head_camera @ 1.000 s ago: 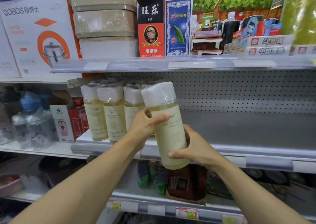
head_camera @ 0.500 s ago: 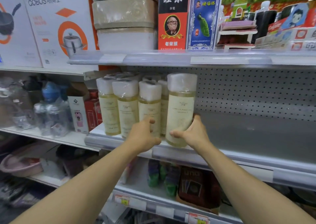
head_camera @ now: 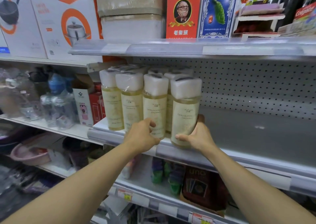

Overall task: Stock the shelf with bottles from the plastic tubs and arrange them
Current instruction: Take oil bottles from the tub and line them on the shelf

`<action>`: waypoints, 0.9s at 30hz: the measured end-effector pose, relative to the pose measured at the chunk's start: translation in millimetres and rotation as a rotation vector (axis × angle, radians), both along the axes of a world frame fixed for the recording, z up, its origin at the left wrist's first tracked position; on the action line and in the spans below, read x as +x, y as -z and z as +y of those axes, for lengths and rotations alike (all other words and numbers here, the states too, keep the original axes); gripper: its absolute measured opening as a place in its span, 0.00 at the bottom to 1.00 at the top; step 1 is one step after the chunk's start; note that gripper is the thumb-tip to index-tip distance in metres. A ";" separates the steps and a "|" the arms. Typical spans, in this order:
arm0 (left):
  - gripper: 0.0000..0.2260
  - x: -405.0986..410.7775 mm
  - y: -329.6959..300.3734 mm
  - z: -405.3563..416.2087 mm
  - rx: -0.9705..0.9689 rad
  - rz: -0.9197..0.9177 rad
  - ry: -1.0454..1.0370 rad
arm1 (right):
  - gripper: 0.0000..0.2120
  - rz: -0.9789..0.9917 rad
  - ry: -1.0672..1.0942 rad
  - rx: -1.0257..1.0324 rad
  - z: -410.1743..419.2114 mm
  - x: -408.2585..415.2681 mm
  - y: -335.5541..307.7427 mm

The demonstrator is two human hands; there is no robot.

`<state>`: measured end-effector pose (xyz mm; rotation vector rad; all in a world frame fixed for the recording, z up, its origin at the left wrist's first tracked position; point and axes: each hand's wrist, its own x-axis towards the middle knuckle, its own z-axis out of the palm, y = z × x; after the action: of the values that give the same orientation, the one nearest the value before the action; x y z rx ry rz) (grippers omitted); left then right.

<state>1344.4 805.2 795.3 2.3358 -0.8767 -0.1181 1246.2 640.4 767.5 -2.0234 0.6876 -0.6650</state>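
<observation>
My right hand (head_camera: 196,135) grasps the newest bottle (head_camera: 185,112) low on its body, thumb across the front, fingers wrapped behind. My left hand (head_camera: 142,135) curls its fingers round the base of the neighbour bottle (head_camera: 154,107), just left of it. Both are centre frame, at the front edge of the middle shelf (head_camera: 256,138).

The newest bottle sits rightmost in the front row, base apparently at or just over the shelf lip; I can't tell if it is fully seated. The row of bottles (head_camera: 119,100) fills the left of this shelf, and the right part is bare grey.

To do it well, I judge: push the base fully onto the shelf, keep it upright, touching its neighbour, label facing out, front edges lined up. Steady the neighbour so the row doesn't topple. Shrink-wrapped caps look slippery, so hold low.

Readable writing: the bottle labels show "FRAGRANCE" and a line starting "CAMELLIA", the rest too small. Upper left, the cookware box (head_camera: 63,18) reads roughly "QOBOS". Top centre, a red box (head_camera: 182,13) with Chinese characters and a printed portrait. Upper right, "Colgate" on a toothpaste carton (head_camera: 306,12). Lower centre, the "UNO" card pack (head_camera: 201,186). No plastic tubs in view.
</observation>
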 end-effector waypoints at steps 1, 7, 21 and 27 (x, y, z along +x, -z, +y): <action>0.23 0.2 0.0 -0.9 -0.002 0.001 -0.005 | 0.27 0.000 -0.001 -0.002 -0.4 1.9 0.5; 0.23 0.2 2.5 -3.7 0.005 0.011 -0.013 | 0.34 0.032 -0.003 -0.032 0.8 9.1 2.1; 0.22 -7.3 12.2 15.6 0.051 0.017 0.011 | 0.35 0.168 0.013 -0.072 12.9 1.9 -4.5; 0.22 -13.6 16.3 26.1 0.072 0.013 0.053 | 0.49 0.286 0.089 -0.204 29.5 -22.6 2.3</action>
<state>1330.7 831.3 779.0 2.3755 -0.9428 -0.1898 1223.5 669.9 765.1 -2.3148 0.9120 -0.5186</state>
